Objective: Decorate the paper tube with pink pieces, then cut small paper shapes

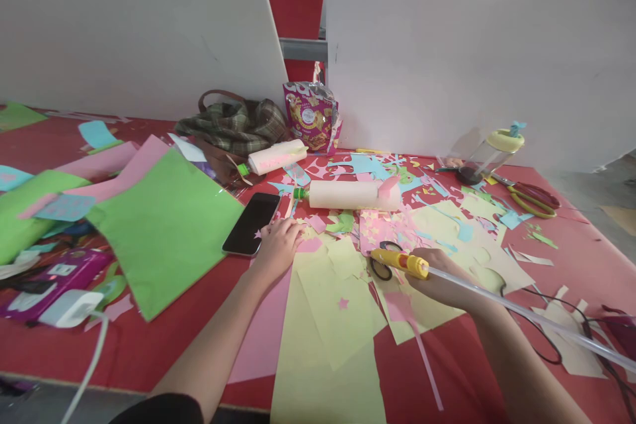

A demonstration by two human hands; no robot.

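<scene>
My right hand (440, 278) grips a yellow glue gun (400, 262). A long clear glue stick (536, 324) runs out of its back toward the right. The gun's nozzle points left, over black-handled scissors (381, 268) and near a pink sheet with small pale stars (372, 232). Beside a black phone (251, 224), my left hand (279, 243) rests on paper scraps, its fingers slightly apart and their tips partly hidden. Ahead of both hands lies a bottle wrapped in pale paper (350, 195), its green cap facing left. Pale yellow sheets (328, 318) cover the table between my arms.
Green foam paper (169, 232) lies left, near a purple box (64, 278) and a white charger (69, 308). Farther back are another wrapped bottle (277, 158), a plaid bag (238, 122), a snack packet (313, 116) and a clear cup (489, 156). Large scissors (534, 199) lie right.
</scene>
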